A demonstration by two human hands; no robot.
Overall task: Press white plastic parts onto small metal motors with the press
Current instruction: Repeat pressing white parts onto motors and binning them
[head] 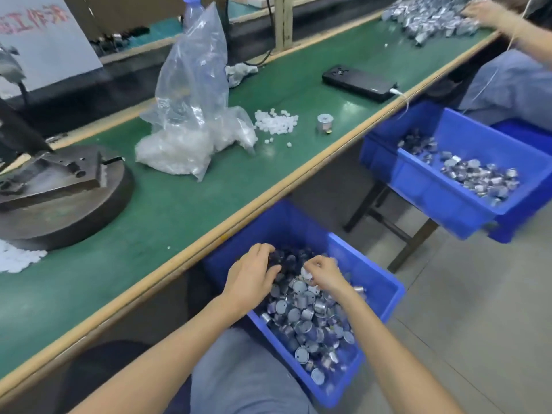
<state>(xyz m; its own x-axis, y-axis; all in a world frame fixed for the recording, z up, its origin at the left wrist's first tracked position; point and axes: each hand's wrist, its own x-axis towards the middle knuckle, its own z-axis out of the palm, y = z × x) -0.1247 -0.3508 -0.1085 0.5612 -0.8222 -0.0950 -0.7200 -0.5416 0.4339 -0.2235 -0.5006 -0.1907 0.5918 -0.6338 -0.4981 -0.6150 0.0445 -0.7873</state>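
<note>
A blue bin beside my lap holds several small round metal motors. Both my hands are down in it. My left hand has its fingers curled around dark motors at the bin's far end. My right hand pinches a motor with a white part on it. On the green table, the press base stands at the left. Loose white plastic parts lie beside a clear bag of more. One lone motor stands near the table edge.
A second blue bin of motors sits to the right on a stool. A black phone is charging on the table. Another person's hand works at a pile of metal parts at the far end. More white parts lie left.
</note>
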